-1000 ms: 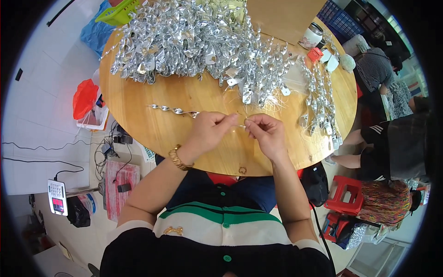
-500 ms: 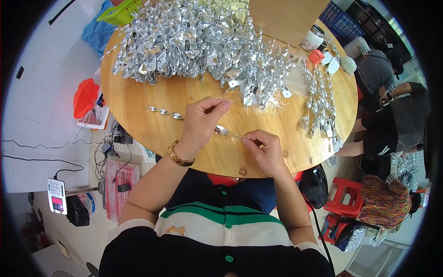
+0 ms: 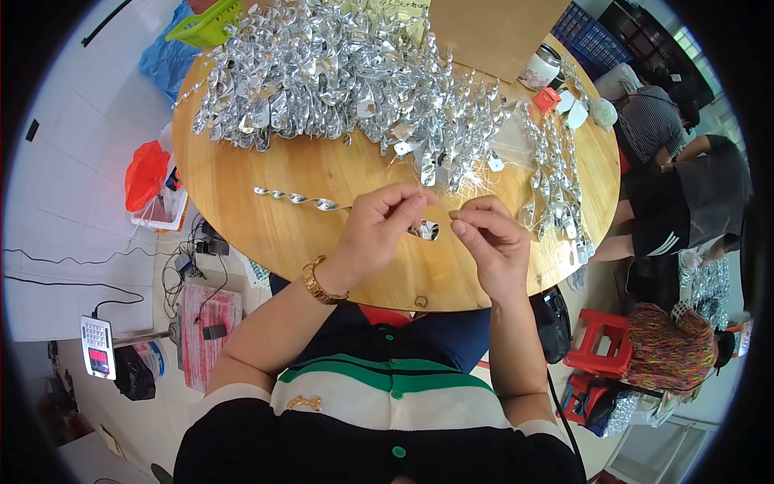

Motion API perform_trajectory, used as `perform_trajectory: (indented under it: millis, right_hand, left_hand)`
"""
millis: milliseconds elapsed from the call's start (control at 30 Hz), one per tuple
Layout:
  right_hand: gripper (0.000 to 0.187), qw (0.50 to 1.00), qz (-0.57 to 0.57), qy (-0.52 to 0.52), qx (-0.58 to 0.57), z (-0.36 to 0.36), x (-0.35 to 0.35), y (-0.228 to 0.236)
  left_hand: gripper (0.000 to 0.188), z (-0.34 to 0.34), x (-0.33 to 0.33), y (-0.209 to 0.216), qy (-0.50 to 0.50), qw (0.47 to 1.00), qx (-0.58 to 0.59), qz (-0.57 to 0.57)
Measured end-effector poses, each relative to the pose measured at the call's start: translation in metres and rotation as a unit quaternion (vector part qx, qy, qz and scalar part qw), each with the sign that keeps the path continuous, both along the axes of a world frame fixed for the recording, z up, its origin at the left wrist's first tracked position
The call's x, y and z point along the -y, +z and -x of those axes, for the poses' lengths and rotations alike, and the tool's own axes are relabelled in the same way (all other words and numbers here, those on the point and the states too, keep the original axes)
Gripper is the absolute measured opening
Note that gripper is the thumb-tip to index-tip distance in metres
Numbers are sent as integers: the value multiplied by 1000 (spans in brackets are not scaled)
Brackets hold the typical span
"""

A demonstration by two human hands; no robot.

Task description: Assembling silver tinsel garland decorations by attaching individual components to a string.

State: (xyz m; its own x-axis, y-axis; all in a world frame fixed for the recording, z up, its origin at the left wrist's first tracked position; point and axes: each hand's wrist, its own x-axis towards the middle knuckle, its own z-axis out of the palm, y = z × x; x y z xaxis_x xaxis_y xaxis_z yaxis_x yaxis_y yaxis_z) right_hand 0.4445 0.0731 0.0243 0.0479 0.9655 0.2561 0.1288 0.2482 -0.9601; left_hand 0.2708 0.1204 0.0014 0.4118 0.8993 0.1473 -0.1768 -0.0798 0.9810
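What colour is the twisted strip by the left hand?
The twisted strip is shiny silver, seen best in the head view.

Handwritten yellow paper [image 3: 411, 8], red-lit display [image 3: 97, 360], neither legible

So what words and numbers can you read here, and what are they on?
None can be read for sure:
Yellow paper: handwriting, partly cut off, too small.
Digital scale's red display: glowing marks, too blurred.
Digital scale's keypad: key marks, too small.
Flowered jar: any lettering is too small.
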Motion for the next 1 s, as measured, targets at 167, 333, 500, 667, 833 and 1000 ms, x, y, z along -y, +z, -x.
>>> perform_trajectory:
  millis: [167,333,500,667,833,1000]
  right_hand:
    - [13,994,3,3,-107,3,-4,3]
    - [15,990,16,9,-138,6,-6,-2]
    - [16,991,8,0,-136,7,-7,-7]
    - [15,990,9,2,-144,8,-5,-5]
    - [15,988,13,6,-152,7,-5,-8]
    - [14,990,21,17,-140,6,-4,-8]
  left_hand:
    - [16,-15,12,-5,19,999,12,-40]
    - [14,-17,10,-6,93,984,16,-148]
    - [14,-18,12,-10,75,985,-27,-153]
    - [13,-18,15,-9,82,981,-47,-168]
    - [12,-20,17,-7,78,977,-47,-194]
    - [10,-20,16,-10,81,977,-45,-194]
